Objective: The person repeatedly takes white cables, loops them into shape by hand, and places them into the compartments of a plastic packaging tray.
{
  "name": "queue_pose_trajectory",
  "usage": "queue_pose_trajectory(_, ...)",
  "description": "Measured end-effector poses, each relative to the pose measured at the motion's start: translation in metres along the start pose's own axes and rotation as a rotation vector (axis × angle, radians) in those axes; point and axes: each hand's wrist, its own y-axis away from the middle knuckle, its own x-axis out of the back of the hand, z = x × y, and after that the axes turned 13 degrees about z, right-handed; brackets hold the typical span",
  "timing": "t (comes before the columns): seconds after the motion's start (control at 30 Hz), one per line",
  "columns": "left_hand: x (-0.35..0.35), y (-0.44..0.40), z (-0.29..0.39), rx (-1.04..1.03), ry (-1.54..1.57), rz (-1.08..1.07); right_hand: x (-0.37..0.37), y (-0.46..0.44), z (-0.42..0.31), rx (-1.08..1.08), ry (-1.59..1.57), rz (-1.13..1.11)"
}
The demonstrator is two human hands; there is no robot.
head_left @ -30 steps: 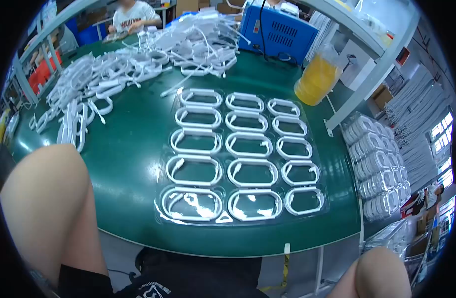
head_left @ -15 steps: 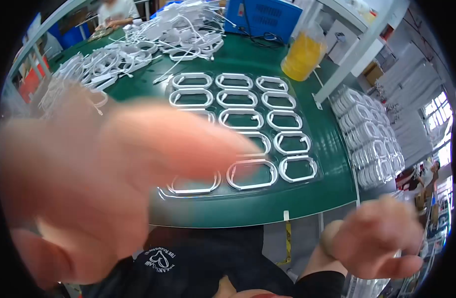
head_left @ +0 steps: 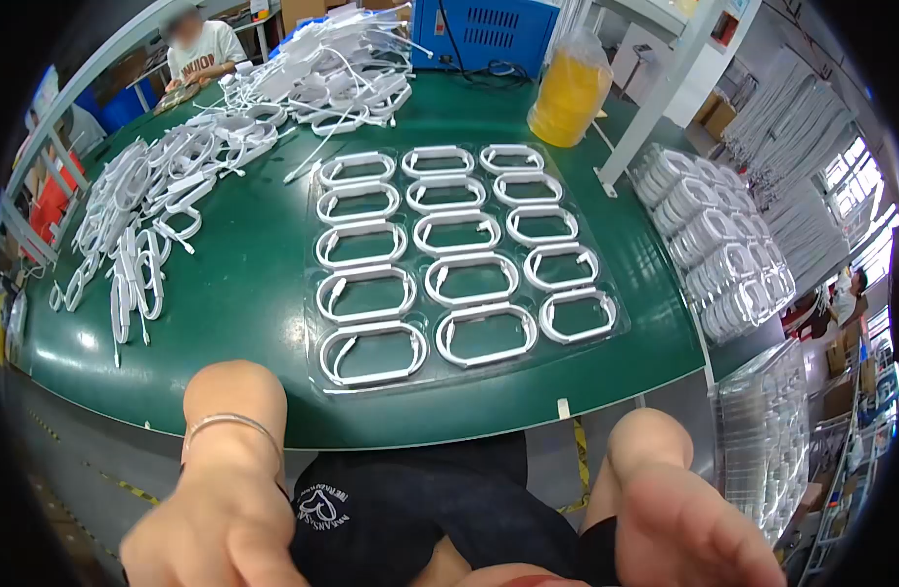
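Note:
My left hand point(head_left: 215, 528) is close to the camera at the lower left, a thin bracelet around the wrist, its fingers running past the bottom edge of the view. My right hand point(head_left: 694, 533), at the lower right, has its fingers stretched out and nothing in it. Neither hand touches the table. In front of me, a clear plastic tray point(head_left: 430, 382) lies flat on the green table point(head_left: 244, 323). Coiled white cables point(head_left: 484, 335) sit in its compartments in three columns, each coil an oval.
Loose white cables point(head_left: 166, 186) are heaped at the left and back. Behind the tray are a blue box point(head_left: 494, 34) and a yellow-filled bag point(head_left: 572, 93). Stacked trays of coils point(head_left: 714, 235) stand at the right, beside a metal post point(head_left: 655, 108). Another person point(head_left: 205, 49) sits behind.
My left hand has moved back from over the tray to the lower left. My right hand has moved lower and left, its fingers now straighter. The camera view has shifted slightly.

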Motion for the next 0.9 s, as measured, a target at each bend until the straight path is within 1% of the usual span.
queue_pose_trajectory(0.03, -0.008, -0.007, -0.002, 0.546, 0.384, 0.187, -0.015, 0.015, 0.014, 0.136, 0.013, 0.013)
queue_pose_trajectory(0.07, 0.001, -0.014, 0.005, 0.651, 0.386, 0.076, -0.005, 0.019, 0.008, 0.287, 0.020, 0.024)
queue_pose_trajectory(0.1, 0.015, -0.023, 0.012, 0.754, 0.388, -0.038, 0.004, 0.027, 0.011, 0.294, 0.020, 0.023)
queue_pose_trajectory(0.13, 0.023, -0.028, 0.008, 0.868, 0.489, -0.075, 0.015, 0.034, 0.015, 0.353, -0.132, -0.100)
queue_pose_trajectory(0.17, 0.019, -0.025, 0.009, 0.955, 0.383, 0.076, 0.020, 0.041, 0.020, 0.411, -0.288, -0.219)
queue_pose_trajectory(0.2, 0.012, -0.020, 0.012, 1.035, 0.268, 0.230, 0.013, 0.048, 0.024, 0.409, -0.294, -0.217)
queue_pose_trajectory(0.23, 0.001, -0.020, 0.008, 1.112, 0.043, 0.310, -0.001, 0.057, 0.027, 0.425, -0.189, 0.058)
queue_pose_trajectory(0.27, 0.006, -0.021, 0.003, 1.280, -0.053, 0.178, -0.007, 0.065, 0.028, 0.426, -0.082, 0.328)
queue_pose_trajectory(0.3, 0.011, -0.026, -0.006, 1.446, -0.153, 0.052, 0.008, 0.072, 0.026, 0.346, -0.013, 0.251)
queue_pose_trajectory(0.37, 0.010, -0.027, -0.006, 1.448, -0.157, 0.106, 0.043, 0.077, 0.010, 0.157, 0.273, -0.103)
queue_pose_trajectory(0.4, 0.010, -0.027, -0.006, 1.454, -0.135, 0.121, 0.044, 0.078, 0.008, 0.140, 0.272, -0.116)
queue_pose_trajectory(0.47, 0.012, -0.027, -0.007, 1.464, -0.063, 0.134, 0.046, 0.079, 0.005, -0.052, 0.415, -0.178)
queue_pose_trajectory(0.5, 0.012, -0.027, -0.007, 1.460, -0.023, 0.127, 0.051, 0.083, 0.002, -0.081, 0.415, -0.192)
queue_pose_trajectory(0.57, 0.015, -0.025, -0.008, 1.450, 0.082, 0.112, 0.060, 0.076, -0.013, -0.271, 0.515, -0.503)
queue_pose_trajectory(0.6, 0.016, -0.024, -0.009, 1.449, 0.143, 0.107, 0.065, 0.071, -0.017, -0.344, 0.551, -0.593)
queue_pose_trajectory(0.67, 0.019, -0.023, -0.011, 1.458, 0.268, 0.086, 0.079, 0.081, -0.012, -0.333, 0.577, -0.610)
queue_pose_trajectory(0.7, 0.021, -0.023, -0.012, 1.459, 0.320, 0.071, 0.082, 0.086, -0.009, -0.322, 0.582, -0.565)
queue_pose_trajectory(0.73, 0.021, -0.023, -0.013, 1.459, 0.368, 0.060, 0.086, 0.089, -0.008, -0.315, 0.604, -0.569)
queue_pose_trajectory(0.8, 0.023, -0.023, -0.015, 1.466, 0.462, 0.029, 0.093, 0.095, -0.008, -0.399, 0.665, -0.517)
queue_pose_trajectory(0.9, 0.025, -0.024, -0.020, 1.471, 0.617, -0.035, 0.106, 0.103, -0.006, -0.409, 0.708, -0.489)
